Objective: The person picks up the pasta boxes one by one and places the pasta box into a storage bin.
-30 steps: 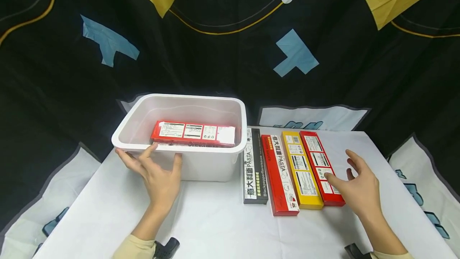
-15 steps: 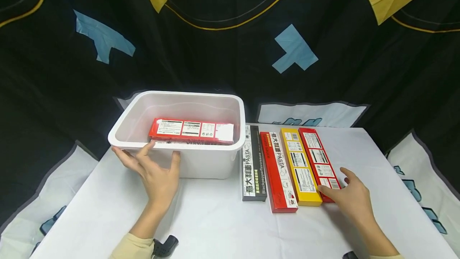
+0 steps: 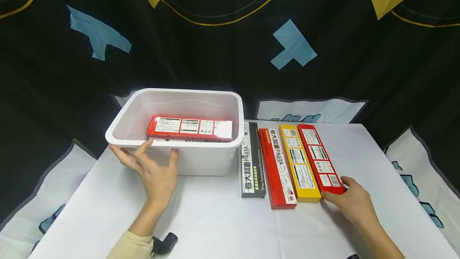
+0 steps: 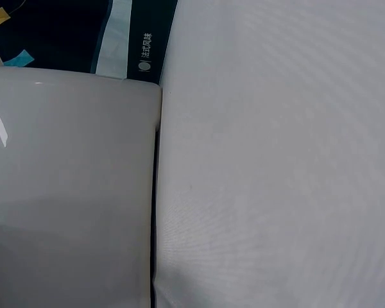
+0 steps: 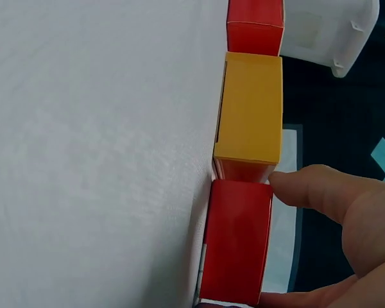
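Seen from the head, the right hand (image 3: 353, 203) is grasping the end red box (image 3: 320, 159) at its near end, right of centre in the frame. The thumb is lying at the box's left edge, a finger at its right; the box is resting flat on the white table (image 3: 223, 227). In the right-wrist view, the thumb is touching the corner facing the yellow box (image 3: 300, 163), and the fingers are reaching along the opposite side.

The yellow box is lying just left of the end red box. Farther left are lying a middle red box (image 3: 278, 169) and a grey box (image 3: 253, 161), the latter just beside the white bin (image 3: 206, 161).

The left hand (image 3: 152, 175), at lower left of centre, is steadying the bin with loosely spread fingers: the fingertips are meeting the front rim, and the thumb is resting against the front wall. Inside the bin, an inner red box (image 3: 190, 128) is lying crosswise, with another box partly showing beneath it.

Behind the table, a black curtain (image 3: 215, 59) is filling the upper frame, bearing blue patches (image 3: 100, 31) at upper left and upper centre-right.
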The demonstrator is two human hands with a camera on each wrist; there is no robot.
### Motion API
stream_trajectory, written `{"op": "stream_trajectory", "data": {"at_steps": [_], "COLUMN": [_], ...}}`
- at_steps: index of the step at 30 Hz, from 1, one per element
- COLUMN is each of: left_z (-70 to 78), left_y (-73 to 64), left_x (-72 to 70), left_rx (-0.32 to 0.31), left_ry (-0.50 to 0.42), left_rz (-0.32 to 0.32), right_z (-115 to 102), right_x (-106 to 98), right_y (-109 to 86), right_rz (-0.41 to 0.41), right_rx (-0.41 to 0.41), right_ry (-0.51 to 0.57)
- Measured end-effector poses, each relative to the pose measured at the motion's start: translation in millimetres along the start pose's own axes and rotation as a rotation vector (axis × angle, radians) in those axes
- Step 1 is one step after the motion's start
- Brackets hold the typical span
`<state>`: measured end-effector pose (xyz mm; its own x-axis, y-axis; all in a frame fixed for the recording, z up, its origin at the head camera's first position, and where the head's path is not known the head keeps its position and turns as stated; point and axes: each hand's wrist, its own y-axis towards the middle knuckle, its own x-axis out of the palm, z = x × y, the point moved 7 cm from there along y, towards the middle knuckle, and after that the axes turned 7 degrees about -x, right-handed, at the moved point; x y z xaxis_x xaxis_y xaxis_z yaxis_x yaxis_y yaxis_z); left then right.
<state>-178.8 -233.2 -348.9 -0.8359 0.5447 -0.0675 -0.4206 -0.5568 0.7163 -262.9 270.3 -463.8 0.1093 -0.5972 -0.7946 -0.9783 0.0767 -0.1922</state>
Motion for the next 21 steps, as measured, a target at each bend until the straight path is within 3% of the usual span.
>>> {"op": "stream_trajectory", "data": {"at_steps": [5,9,12,17,21], "left_z": [-0.1,-20.8,-36.6,-33.9,-21.3], "left_y": [0.3,-1.7,-4.6,-5.0,-2.7], "left_x": [-0.3,1.1,3.2,2.3,0.7], "left_rx": [-0.011,-0.020,-0.024,-0.020,-0.011], "left_ry": [-0.003,0.017,0.028,0.025,0.016], "left_rz": [-0.004,-0.006,0.000,0.005,0.009], "right_z": [-3,-5,-5,-4,-6], "right_x": [4,7,4,-3,-13], "right_y": [3.1,3.0,1.0,-2.5,-5.1], "right_rz": [-0.030,0.014,0.058,0.127,0.198], "right_rx": [-0.070,-0.138,-0.142,-0.101,-0.060], "right_ry": [-0.074,-0.116,-0.114,-0.029,0.084]}}
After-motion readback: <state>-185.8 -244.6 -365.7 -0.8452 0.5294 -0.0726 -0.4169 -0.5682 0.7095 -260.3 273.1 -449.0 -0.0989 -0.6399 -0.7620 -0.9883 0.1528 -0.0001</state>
